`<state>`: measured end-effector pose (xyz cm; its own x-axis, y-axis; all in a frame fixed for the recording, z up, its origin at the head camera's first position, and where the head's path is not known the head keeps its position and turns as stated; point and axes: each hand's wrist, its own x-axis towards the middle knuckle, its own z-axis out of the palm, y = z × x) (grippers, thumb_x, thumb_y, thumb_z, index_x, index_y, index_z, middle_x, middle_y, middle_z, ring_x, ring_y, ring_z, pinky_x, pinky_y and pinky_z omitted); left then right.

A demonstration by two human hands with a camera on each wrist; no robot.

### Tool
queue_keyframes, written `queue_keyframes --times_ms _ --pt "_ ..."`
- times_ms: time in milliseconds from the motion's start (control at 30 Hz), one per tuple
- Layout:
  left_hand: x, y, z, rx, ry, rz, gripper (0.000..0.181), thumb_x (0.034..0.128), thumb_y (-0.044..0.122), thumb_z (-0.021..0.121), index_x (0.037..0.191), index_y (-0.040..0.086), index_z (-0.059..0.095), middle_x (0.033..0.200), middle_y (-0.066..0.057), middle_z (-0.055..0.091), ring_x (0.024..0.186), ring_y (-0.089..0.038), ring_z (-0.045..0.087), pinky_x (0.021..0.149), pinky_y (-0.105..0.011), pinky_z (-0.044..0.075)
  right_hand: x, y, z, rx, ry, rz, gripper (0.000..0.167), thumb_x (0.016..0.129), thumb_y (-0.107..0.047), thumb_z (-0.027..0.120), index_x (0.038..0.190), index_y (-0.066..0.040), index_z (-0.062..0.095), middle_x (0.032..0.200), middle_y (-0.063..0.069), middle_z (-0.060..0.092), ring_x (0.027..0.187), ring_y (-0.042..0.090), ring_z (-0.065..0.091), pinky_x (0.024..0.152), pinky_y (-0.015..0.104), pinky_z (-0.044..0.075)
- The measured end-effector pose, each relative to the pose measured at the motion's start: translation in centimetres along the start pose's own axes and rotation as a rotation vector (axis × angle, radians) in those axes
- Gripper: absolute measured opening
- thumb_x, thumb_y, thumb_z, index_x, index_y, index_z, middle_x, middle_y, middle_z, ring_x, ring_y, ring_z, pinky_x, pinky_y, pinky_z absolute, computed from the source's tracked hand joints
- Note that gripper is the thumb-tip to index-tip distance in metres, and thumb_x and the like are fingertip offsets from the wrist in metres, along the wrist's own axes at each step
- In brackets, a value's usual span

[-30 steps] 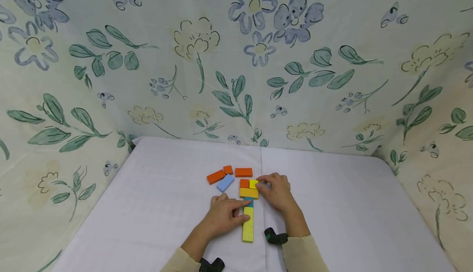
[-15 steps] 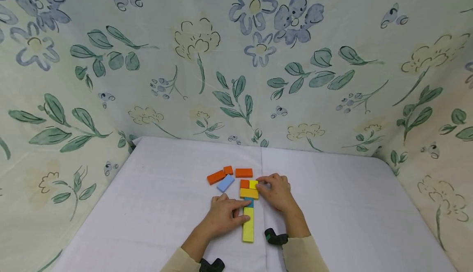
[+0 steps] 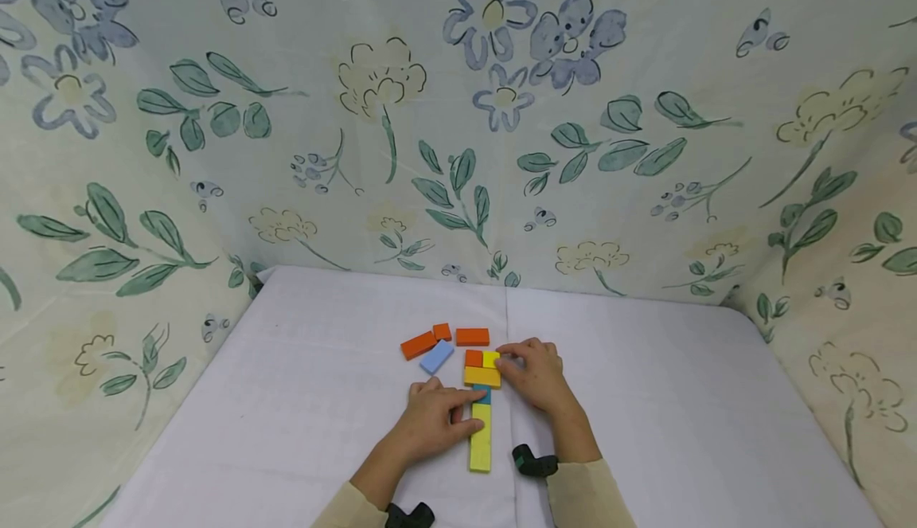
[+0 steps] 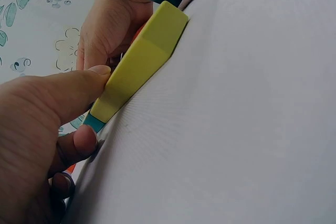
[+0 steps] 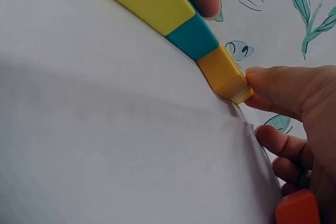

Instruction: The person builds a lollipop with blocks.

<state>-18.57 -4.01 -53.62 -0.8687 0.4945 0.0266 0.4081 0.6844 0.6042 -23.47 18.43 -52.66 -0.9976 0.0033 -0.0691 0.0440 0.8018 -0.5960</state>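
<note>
A column of blocks lies flat on the white cloth. The long yellow-green block (image 3: 481, 452) meets a teal block (image 3: 486, 390), then a wider amber block (image 3: 482, 377) lies crosswise, with an orange square (image 3: 474, 358) and a yellow square (image 3: 490, 359) side by side beyond it. My left hand (image 3: 432, 422) rests its index fingertip on the teal block and its thumb on the long block (image 4: 136, 66). Thumb and index finger of my right hand (image 3: 539, 374) touch the right side of the yellow square and amber block; the thumb shows against the amber block (image 5: 220, 72) in the right wrist view.
Behind the column lie an orange block (image 3: 473, 337) and, to the left, another orange block (image 3: 419, 345), a small orange one (image 3: 442, 332) and a light blue one (image 3: 436, 357). Flowered cloth (image 3: 458, 138) stands behind the white table (image 3: 308, 369).
</note>
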Motion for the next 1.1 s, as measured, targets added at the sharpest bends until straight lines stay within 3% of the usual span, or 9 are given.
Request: queue_keyframes --times_ms 200,367,433,500,600,700,800,933,1100 --pt "0.0 0.0 -0.1 -0.015 -0.008 -0.007 0.047 0.093 0.054 0.068 0.138 0.041 0.063 0.068 0.017 0.048 0.074 -0.009 0.038 0.08 -0.037 0.024 0.0 0.2 0.1 0.003 -0.008 0.009 0.028 0.096 -0.042 0.068 0.119 -0.03 0.075 0.122 0.005 0.06 0.123 0.031 0.042 0.097 0.054 0.038" --pt "0.0 -0.2 -0.5 -0.096 -0.009 -0.03 0.043 0.0952 0.053 0.066 0.136 0.039 0.065 0.073 0.015 0.051 0.076 -0.007 0.043 0.081 -0.037 0.026 0.0 0.1 0.2 0.013 -0.001 0.012 0.027 0.095 -0.042 0.069 0.119 -0.03 0.075 0.122 0.006 0.06 0.124 0.032 0.042 0.097 0.055 0.039" --pt "0.0 -0.4 -0.8 -0.124 0.018 -0.054 0.041 0.0965 0.05 0.066 0.135 0.036 0.067 0.076 0.013 0.053 0.076 -0.007 0.046 0.08 -0.035 0.032 0.0 0.1 0.2 0.014 0.003 0.012 0.027 0.095 -0.041 0.069 0.119 -0.03 0.075 0.123 0.006 0.061 0.124 0.031 0.042 0.097 0.055 0.04" --pt "0.1 -0.5 -1.2 -0.111 0.083 -0.093 0.039 0.0972 0.047 0.066 0.133 0.033 0.069 0.082 0.012 0.055 0.078 -0.006 0.048 0.077 -0.03 0.038 0.0 0.0 0.3 0.019 0.004 0.014 0.028 0.094 -0.041 0.07 0.119 -0.03 0.075 0.123 0.006 0.061 0.124 0.031 0.042 0.097 0.054 0.04" --pt "0.2 -0.7 -1.7 -0.034 0.252 -0.159 0.034 0.0969 0.038 0.07 0.128 0.024 0.072 0.095 0.006 0.057 0.084 -0.008 0.052 0.075 -0.027 0.05 0.0 -0.1 0.4 0.024 0.001 0.012 0.028 0.094 -0.041 0.07 0.119 -0.03 0.075 0.122 0.005 0.061 0.125 0.031 0.041 0.097 0.054 0.039" --pt "0.3 -1.0 -2.1 0.044 0.408 -0.218 0.032 0.0944 0.029 0.073 0.123 0.015 0.073 0.108 -0.004 0.059 0.093 -0.015 0.059 0.085 -0.032 0.055 0.0 -0.2 0.4 0.028 -0.002 0.011 0.027 0.094 -0.04 0.071 0.119 -0.03 0.075 0.121 0.004 0.061 0.125 0.03 0.041 0.097 0.054 0.039" --pt "0.5 -1.4 -2.3 0.084 0.475 -0.241 0.033 0.093 0.023 0.075 0.122 0.008 0.072 0.115 -0.013 0.061 0.098 -0.023 0.065 0.09 -0.04 0.056 0.0 -0.2 0.3 0.028 -0.002 0.013 0.027 0.094 -0.04 0.071 0.119 -0.03 0.075 0.121 0.004 0.06 0.125 0.03 0.041 0.098 0.053 0.038" --pt "0.8 -1.8 -2.3 0.087 0.444 -0.266 0.032 0.0959 0.023 0.072 0.125 0.009 0.07 0.106 -0.008 0.067 0.089 -0.019 0.065 0.08 -0.036 0.056 0.0 -0.2 0.1 0.029 0.002 0.013 0.028 0.095 -0.04 0.07 0.12 -0.03 0.075 0.12 0.004 0.06 0.125 0.03 0.041 0.099 0.053 0.037" --pt "1.4 -1.8 -2.2 0.08 0.375 -0.287 0.034 0.0983 0.027 0.069 0.129 0.014 0.071 0.086 0.005 0.064 0.074 -0.009 0.052 0.066 -0.024 0.046 0.0 -0.1 0.0 0.027 0.005 0.009 0.028 0.095 -0.04 0.07 0.12 -0.028 0.075 0.119 0.005 0.06 0.124 0.03 0.041 0.099 0.053 0.036"
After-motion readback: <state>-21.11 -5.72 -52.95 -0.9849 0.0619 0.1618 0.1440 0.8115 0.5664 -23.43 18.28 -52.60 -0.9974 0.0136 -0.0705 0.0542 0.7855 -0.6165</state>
